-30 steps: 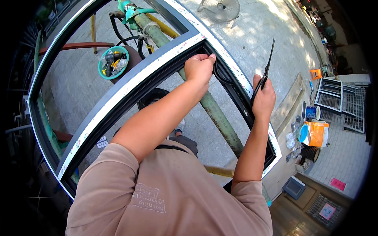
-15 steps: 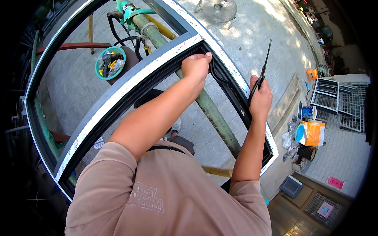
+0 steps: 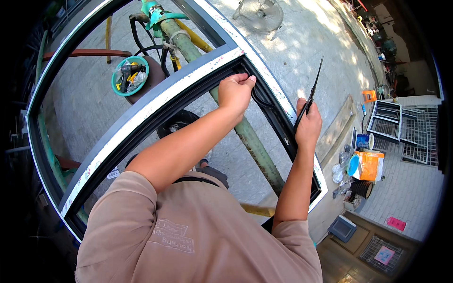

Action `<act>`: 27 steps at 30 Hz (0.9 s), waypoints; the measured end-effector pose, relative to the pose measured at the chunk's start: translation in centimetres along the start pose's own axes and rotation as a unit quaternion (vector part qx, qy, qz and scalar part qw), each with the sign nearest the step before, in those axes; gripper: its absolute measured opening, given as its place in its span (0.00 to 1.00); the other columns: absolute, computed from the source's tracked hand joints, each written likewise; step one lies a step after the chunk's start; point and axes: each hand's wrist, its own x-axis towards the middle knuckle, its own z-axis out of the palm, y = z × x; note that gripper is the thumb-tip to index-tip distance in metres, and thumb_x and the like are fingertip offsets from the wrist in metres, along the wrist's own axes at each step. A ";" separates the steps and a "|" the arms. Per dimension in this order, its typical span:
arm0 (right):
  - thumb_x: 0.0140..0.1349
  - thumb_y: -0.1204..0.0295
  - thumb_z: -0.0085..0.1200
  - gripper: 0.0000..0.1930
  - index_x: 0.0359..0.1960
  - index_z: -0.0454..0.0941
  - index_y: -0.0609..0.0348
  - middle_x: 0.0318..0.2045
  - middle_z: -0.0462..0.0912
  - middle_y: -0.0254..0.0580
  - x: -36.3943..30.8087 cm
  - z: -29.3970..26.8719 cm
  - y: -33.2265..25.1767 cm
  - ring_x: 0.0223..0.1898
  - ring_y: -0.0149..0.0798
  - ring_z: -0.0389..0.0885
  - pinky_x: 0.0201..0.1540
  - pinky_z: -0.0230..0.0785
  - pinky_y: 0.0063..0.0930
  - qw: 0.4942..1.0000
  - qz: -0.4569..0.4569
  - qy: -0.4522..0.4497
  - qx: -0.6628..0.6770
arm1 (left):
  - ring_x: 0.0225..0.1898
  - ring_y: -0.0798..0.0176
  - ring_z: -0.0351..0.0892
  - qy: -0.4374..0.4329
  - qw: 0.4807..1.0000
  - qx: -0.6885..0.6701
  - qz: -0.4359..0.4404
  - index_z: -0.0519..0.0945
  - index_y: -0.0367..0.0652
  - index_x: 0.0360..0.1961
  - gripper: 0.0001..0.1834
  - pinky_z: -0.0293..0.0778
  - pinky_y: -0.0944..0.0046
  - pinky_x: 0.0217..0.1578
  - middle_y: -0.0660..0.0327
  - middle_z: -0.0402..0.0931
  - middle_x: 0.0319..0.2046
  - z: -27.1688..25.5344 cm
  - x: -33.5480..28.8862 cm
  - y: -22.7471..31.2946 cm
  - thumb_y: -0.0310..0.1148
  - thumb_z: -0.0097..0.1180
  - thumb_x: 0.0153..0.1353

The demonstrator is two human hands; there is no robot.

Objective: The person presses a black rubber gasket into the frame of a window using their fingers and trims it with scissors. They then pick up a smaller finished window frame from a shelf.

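My left hand (image 3: 235, 96) is pinching the black rubber seal strip (image 3: 262, 102) near the upper inner corner of a window frame (image 3: 218, 62) with white film on its faces. From the fingers, the strip curves loosely down the frame's right-hand side. Black scissors (image 3: 314, 87) are gripped in my right hand (image 3: 308, 125), their blades pointing up and away from me. This hand is beside the right side of the frame, its forearm crossing over the lower part. My left fingers hide the end of the pinch.
A green pipe (image 3: 257, 146) runs beneath the frame. Beyond it, a teal basin (image 3: 116, 85) with a drill and bags sits on a round stool (image 3: 153, 78). A floor fan (image 3: 258, 15) stands far ahead. At right are an orange bag (image 3: 370, 166), cans and smaller frames (image 3: 385, 119).
My left hand has shifted slightly toward me from the frame's corner, still pinching the strip. My right hand keeps hold of the scissors. The whole view has shifted a little.
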 end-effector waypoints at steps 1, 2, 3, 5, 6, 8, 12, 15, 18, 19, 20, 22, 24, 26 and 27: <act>0.75 0.46 0.59 0.29 0.34 0.77 0.67 0.30 0.83 0.63 0.0 -0.1 0.0 0.35 0.66 0.82 0.42 0.73 0.50 1.000 0.001 0.000 0.000 | 0.44 0.65 0.86 -0.030 0.999 -0.001 -0.010 0.83 0.27 0.61 0.26 0.82 0.64 0.45 0.56 0.88 0.44 -0.5 0.1 -0.2 0.37 0.70 0.71; 0.75 0.46 0.59 0.29 0.34 0.77 0.67 0.30 0.83 0.63 0.1 -0.2 -0.1 0.35 0.65 0.82 0.42 0.73 0.50 1.000 -0.001 0.000 0.001 | 0.42 0.66 0.87 -0.061 0.998 -0.001 -0.019 0.83 0.27 0.61 0.26 0.82 0.64 0.44 0.56 0.88 0.43 -1.1 0.3 -0.3 0.37 0.69 0.71; 0.75 0.46 0.59 0.29 0.34 0.77 0.67 0.30 0.83 0.63 0.1 -0.2 -0.2 0.35 0.65 0.82 0.42 0.73 0.50 1.000 -0.001 0.000 0.002 | 0.40 0.66 0.87 -0.093 0.995 0.000 -0.029 0.83 0.27 0.61 0.25 0.83 0.64 0.42 0.56 0.88 0.42 -1.5 0.2 -0.2 0.38 0.69 0.72; 0.75 0.46 0.59 0.29 0.35 0.77 0.67 0.31 0.83 0.63 0.1 -0.4 -0.3 0.35 0.65 0.82 0.42 0.73 0.49 1.000 0.002 0.000 0.000 | 0.36 0.67 0.87 -0.102 0.994 0.022 -0.029 0.84 0.27 0.58 0.24 0.83 0.64 0.39 0.56 0.88 0.41 -1.6 0.1 0.0 0.38 0.69 0.72; 0.75 0.47 0.59 0.29 0.35 0.77 0.67 0.31 0.83 0.63 0.1 -0.5 -0.4 0.35 0.66 0.82 0.42 0.73 0.49 1.000 0.005 -0.002 -0.004 | 0.34 0.67 0.86 -0.107 0.993 0.032 -0.029 0.84 0.28 0.57 0.23 0.83 0.64 0.38 0.56 0.88 0.40 -1.5 0.0 0.2 0.38 0.69 0.72; 0.76 0.47 0.59 0.28 0.36 0.78 0.66 0.31 0.83 0.63 0.2 -0.6 -0.6 0.35 0.66 0.82 0.42 0.73 0.49 1.000 0.008 -0.004 -0.007 | 0.32 0.67 0.86 -0.086 0.995 0.057 0.004 0.86 0.27 0.53 0.21 0.83 0.64 0.36 0.57 0.88 0.37 -1.0 0.9 -0.9 0.37 0.69 0.71; 0.76 0.47 0.59 0.27 0.39 0.78 0.65 0.31 0.83 0.63 0.0 -0.6 -0.7 0.36 0.67 0.82 0.43 0.73 0.50 1.000 0.009 -0.009 0.003 | 0.39 0.58 0.91 -0.043 0.989 0.132 0.046 0.89 0.30 0.47 0.23 0.82 0.59 0.44 0.51 0.91 0.38 0.0 2.1 -2.2 0.42 0.73 0.64; 0.75 0.47 0.59 0.27 0.38 0.78 0.65 0.31 0.83 0.63 -0.3 -0.6 -0.4 0.36 0.68 0.81 0.42 0.73 0.51 1.000 0.005 -0.003 0.014 | 0.39 0.56 0.91 -0.018 0.994 0.099 0.030 0.89 0.32 0.45 0.22 0.82 0.57 0.44 0.51 0.92 0.38 0.4 1.7 -2.2 0.43 0.73 0.63; 0.75 0.48 0.60 0.27 0.37 0.77 0.65 0.30 0.83 0.63 -0.2 -0.8 -0.9 0.36 0.69 0.81 0.42 0.72 0.52 1.000 0.010 -0.008 0.002 | 0.39 0.56 0.91 -0.012 0.995 0.086 0.040 0.89 0.32 0.44 0.22 0.82 0.58 0.44 0.52 0.91 0.37 0.3 1.9 -2.4 0.43 0.73 0.63; 0.75 0.48 0.60 0.26 0.37 0.77 0.65 0.30 0.83 0.62 -0.2 -0.7 -0.9 0.36 0.69 0.81 0.41 0.72 0.52 1.000 0.011 -0.008 0.002 | 0.39 0.57 0.91 -0.012 0.996 0.080 0.039 0.89 0.31 0.45 0.22 0.82 0.58 0.43 0.52 0.91 0.36 0.3 1.8 -2.4 0.43 0.73 0.64; 0.75 0.48 0.60 0.26 0.37 0.77 0.65 0.30 0.82 0.62 -0.2 -0.6 -1.0 0.36 0.69 0.81 0.41 0.72 0.52 1.000 0.011 -0.009 0.003 | 0.39 0.57 0.91 -0.011 0.997 0.073 0.038 0.89 0.30 0.45 0.22 0.82 0.59 0.43 0.52 0.91 0.36 0.2 1.7 -2.4 0.43 0.72 0.64; 0.75 0.48 0.60 0.27 0.37 0.77 0.65 0.30 0.83 0.62 -0.1 -0.6 -0.6 0.36 0.69 0.81 0.42 0.72 0.52 1.000 0.009 -0.008 -0.002 | 0.37 0.59 0.90 -0.014 0.998 0.047 0.032 0.88 0.29 0.46 0.22 0.82 0.60 0.42 0.53 0.91 0.36 0.4 1.3 -1.9 0.42 0.72 0.66; 0.75 0.48 0.60 0.27 0.37 0.77 0.65 0.30 0.83 0.63 0.0 -0.6 -0.4 0.36 0.69 0.81 0.42 0.72 0.52 1.000 0.006 -0.005 -0.001 | 0.36 0.62 0.89 -0.020 1.000 0.010 0.019 0.88 0.28 0.47 0.22 0.82 0.61 0.40 0.53 0.91 0.36 0.3 0.5 -1.8 0.41 0.71 0.67; 0.75 0.47 0.60 0.27 0.37 0.78 0.65 0.30 0.83 0.63 0.0 -0.6 -0.5 0.37 0.69 0.81 0.42 0.73 0.52 1.000 0.003 -0.001 0.004 | 0.34 0.64 0.89 -0.031 0.999 0.007 0.038 0.88 0.27 0.48 0.22 0.81 0.62 0.37 0.53 0.91 0.36 0.1 1.2 -3.0 0.40 0.71 0.68; 0.75 0.47 0.60 0.27 0.37 0.78 0.65 0.30 0.83 0.63 0.0 -0.6 -0.5 0.37 0.69 0.82 0.43 0.73 0.52 1.000 0.006 -0.002 0.003 | 0.33 0.65 0.88 -0.037 0.998 0.007 0.047 0.88 0.27 0.48 0.22 0.81 0.63 0.36 0.53 0.91 0.37 -0.1 1.0 -2.6 0.40 0.71 0.68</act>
